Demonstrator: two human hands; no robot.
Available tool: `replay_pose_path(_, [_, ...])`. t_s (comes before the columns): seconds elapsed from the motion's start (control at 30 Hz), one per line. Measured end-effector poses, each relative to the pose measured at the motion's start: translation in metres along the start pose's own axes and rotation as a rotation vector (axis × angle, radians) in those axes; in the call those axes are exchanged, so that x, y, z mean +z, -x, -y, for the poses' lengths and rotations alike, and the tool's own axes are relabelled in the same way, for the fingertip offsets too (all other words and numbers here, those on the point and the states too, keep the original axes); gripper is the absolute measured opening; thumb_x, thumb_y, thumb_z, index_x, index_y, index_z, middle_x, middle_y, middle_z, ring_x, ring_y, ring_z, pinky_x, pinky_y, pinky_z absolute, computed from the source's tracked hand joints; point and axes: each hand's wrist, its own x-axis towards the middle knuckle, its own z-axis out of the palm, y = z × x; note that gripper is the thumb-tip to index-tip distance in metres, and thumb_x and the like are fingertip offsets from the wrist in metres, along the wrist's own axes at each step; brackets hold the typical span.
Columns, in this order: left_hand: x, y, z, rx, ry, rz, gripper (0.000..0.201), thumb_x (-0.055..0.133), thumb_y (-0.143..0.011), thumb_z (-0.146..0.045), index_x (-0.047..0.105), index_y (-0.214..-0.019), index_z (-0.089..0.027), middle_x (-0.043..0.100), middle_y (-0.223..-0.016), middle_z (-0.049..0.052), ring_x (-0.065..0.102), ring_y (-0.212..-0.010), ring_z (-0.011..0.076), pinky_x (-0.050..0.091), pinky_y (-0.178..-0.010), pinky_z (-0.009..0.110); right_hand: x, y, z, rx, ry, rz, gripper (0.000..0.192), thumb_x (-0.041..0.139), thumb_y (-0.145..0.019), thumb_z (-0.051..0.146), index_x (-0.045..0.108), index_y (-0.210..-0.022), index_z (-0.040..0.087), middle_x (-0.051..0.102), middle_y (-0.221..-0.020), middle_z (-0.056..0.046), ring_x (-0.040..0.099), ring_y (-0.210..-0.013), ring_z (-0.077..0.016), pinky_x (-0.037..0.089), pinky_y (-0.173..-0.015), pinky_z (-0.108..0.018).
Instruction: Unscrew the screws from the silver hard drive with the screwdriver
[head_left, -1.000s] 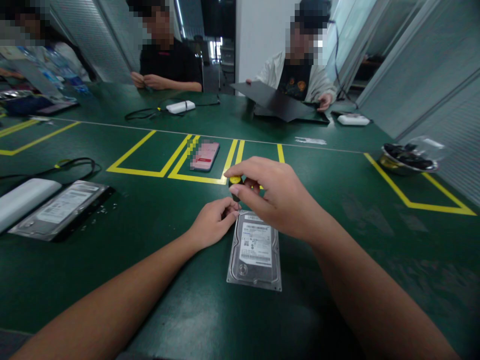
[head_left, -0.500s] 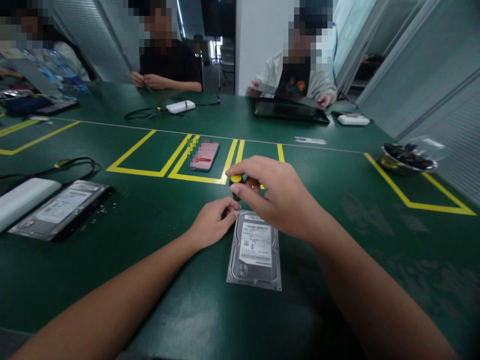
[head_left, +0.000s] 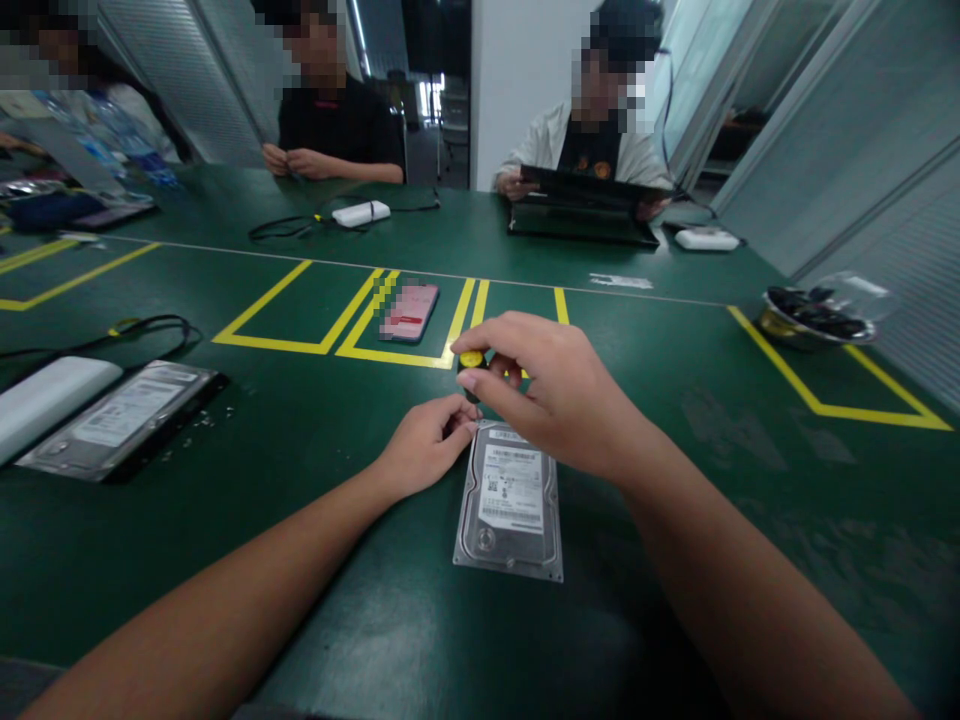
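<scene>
Head view: right hand (head_left: 551, 395) arched over far end of hard drive (head_left: 510, 500), fingertips pinching yellow-capped screwdriver (head_left: 471, 364) upright. Left hand (head_left: 424, 440) curled at drive's far left corner, fingertips closed, touching it. Drive flat on green table (head_left: 315, 440).

Pink phone (head_left: 409, 311) inside yellow tape lines, second hard drive (head_left: 120, 418) at left, bowl (head_left: 814, 320) at right
</scene>
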Motion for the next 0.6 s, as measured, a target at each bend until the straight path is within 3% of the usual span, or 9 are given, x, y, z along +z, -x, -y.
replay_pose_path(0.6, [0.0001, 0.0005, 0.0007, 0.0, -0.01, -0.002, 0.012, 0.053, -0.09, -0.028, 0.06, -0.086, -0.019, 0.065, -0.075, -0.001, 0.058, -0.068, 0.0157, 0.045, -0.066, 0.028, 0.0003, -0.0001, -0.0002, -0.002, -0.007, 0.02, 0.019, 0.058, -0.09, 0.023, 0.065, -0.105, 0.014, 0.066, -0.093, -0.005, 0.056, -0.079, -0.0144, 0.039, -0.074, -0.026])
